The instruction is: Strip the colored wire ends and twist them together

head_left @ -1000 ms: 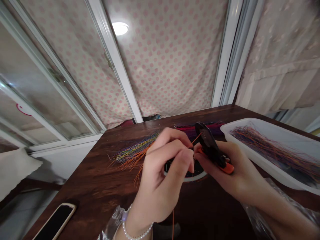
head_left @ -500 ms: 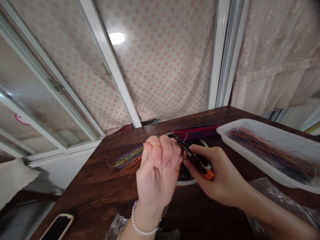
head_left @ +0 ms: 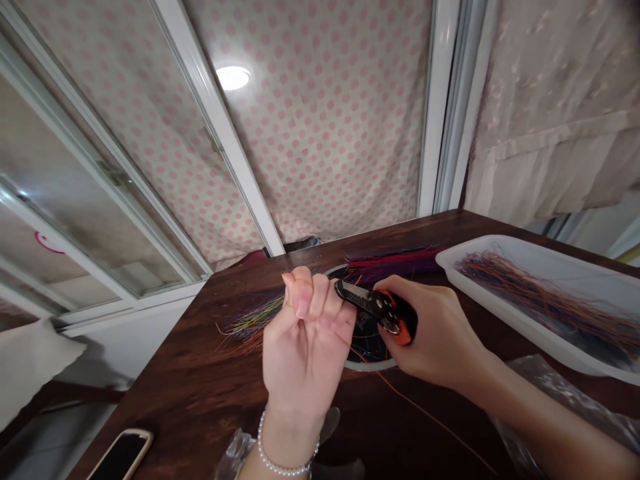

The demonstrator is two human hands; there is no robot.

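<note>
My left hand (head_left: 310,320), palm up with curled fingers, pinches a thin orange wire (head_left: 430,423) that crosses the palm and trails down to the right. A pearl bracelet circles that wrist. In my right hand (head_left: 435,327) is a wire stripper (head_left: 373,303) with black jaws and orange-black handles; its tip lies beside my left fingers. Beneath both hands is a round dish (head_left: 373,365) with a pale rim, partly hidden. Multicoloured wires (head_left: 253,323) lie left of my left hand, and red and purple wires (head_left: 395,261) behind the dish.
A white plastic tray (head_left: 515,317) of mixed wires stands on the right of the dark wooden table (head_left: 190,373). Clear plastic bags (head_left: 555,387) lie near the right forearm and left wrist. A phone (head_left: 123,457) rests at the front left. Windows with curtains stand behind.
The stripper has turned to point left, its jaws now showing more clearly. My left hand has shifted slightly left and its palm shows more. A long orange wire now trails toward the lower right.
</note>
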